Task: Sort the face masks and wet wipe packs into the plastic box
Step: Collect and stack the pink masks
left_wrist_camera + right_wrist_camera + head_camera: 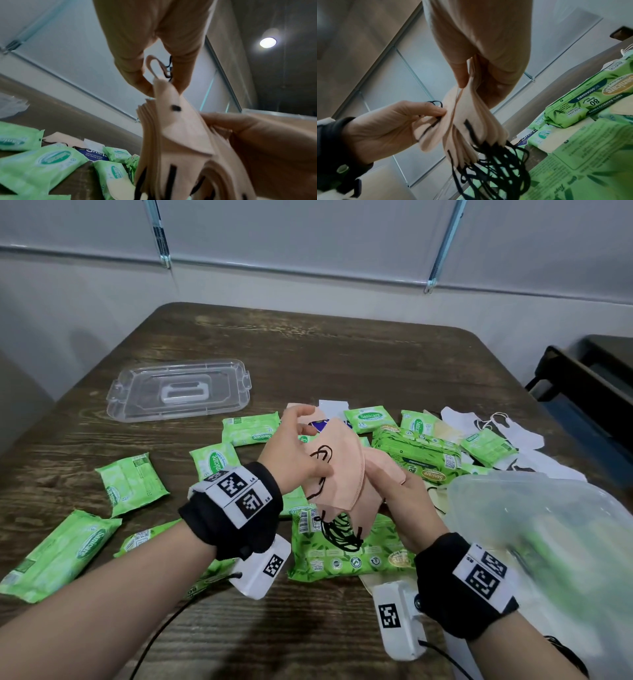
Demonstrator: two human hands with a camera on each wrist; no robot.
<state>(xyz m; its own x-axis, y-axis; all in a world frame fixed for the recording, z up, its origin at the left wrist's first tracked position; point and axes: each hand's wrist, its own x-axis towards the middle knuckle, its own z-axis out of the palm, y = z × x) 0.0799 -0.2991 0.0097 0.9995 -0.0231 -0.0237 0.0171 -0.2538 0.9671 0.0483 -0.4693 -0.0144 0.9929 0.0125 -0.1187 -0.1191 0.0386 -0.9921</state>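
Head view, both hands (298,453) pinching peach masks (346,474), wipe packs (132,482) scattered, lid (178,393) beyond

wipe packs (130,484) crowding table centre, far end bare

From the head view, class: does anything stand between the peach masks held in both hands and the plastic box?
Nothing visible does. The peach masks are held above the packs, and the plastic box sits just right of the right hand, with no item between.
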